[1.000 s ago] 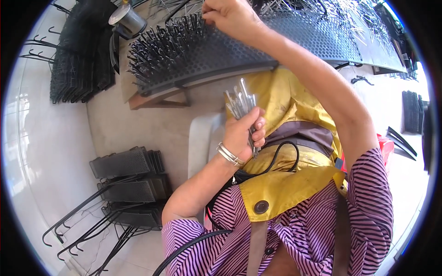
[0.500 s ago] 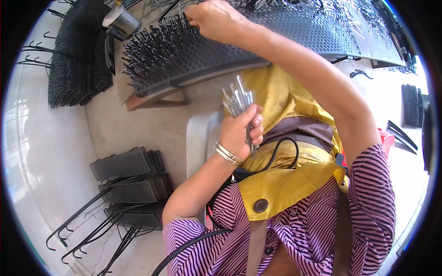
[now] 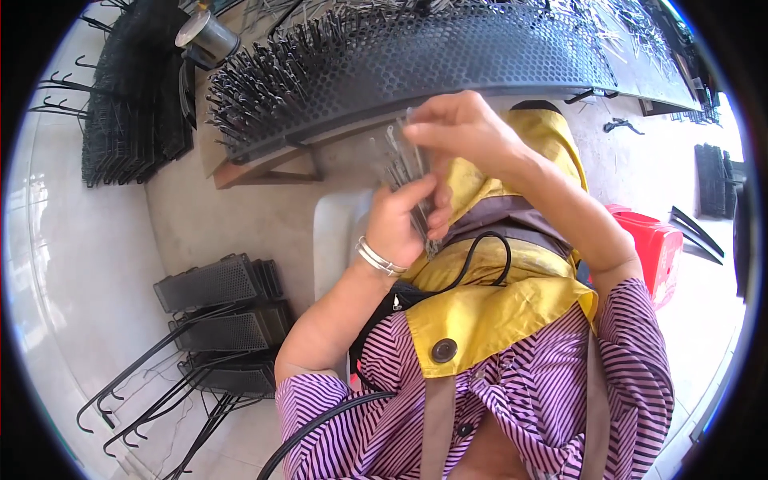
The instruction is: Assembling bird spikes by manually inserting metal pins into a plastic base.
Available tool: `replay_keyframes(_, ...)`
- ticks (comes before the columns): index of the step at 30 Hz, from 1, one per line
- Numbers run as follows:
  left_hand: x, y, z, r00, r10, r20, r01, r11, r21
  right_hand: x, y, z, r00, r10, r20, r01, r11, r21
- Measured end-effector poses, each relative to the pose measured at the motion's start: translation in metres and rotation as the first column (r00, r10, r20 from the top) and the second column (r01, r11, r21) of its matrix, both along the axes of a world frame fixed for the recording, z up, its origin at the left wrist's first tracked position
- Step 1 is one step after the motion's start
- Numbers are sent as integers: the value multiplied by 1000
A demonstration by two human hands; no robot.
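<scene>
My left hand (image 3: 406, 214) is wrapped around a bundle of thin silver metal rods (image 3: 400, 166). Their upper ends fan out above the fist, flattened and eyelet-like; motion blurs them. At the top of the bundle, my right hand (image 3: 462, 132) pinches a rod end between thumb and fingers, though blur hides its exact grip. Beyond both hands stretches a long black perforated rack (image 3: 448, 60). Many dark rods (image 3: 260, 88) stand packed in the holes of its left part, while the right part shows bare holes.
A wooden support (image 3: 264, 172) carries the rack's left end. A metal mug (image 3: 208, 38) stands at the far left. Black perforated racks with hooked rods (image 3: 220, 328) are stacked on the floor at lower left. A red plastic stool (image 3: 652, 244) is at my right.
My right hand has come back from the standing rods on the rack to the top of the bundle in my left hand. The left hand keeps its hold, nearly in place.
</scene>
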State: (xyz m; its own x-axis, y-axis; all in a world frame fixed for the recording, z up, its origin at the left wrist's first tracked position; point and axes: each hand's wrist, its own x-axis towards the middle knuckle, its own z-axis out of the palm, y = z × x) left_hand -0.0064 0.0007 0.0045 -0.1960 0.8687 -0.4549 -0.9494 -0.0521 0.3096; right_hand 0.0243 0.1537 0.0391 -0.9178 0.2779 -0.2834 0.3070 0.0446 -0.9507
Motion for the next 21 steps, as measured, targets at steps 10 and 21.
replay_keyframes(10, 1, 3, 0, 987, -41, -158, 47, 998, 37, 1, 24, 12, 981, -194, -12, 193, 980, -54)
replay_keyframes(21, 1, 0, 0, 964, 4, -267, -35, 993, -112, -10, 31, 12, 998, -53, 21, 56, 984, -171)
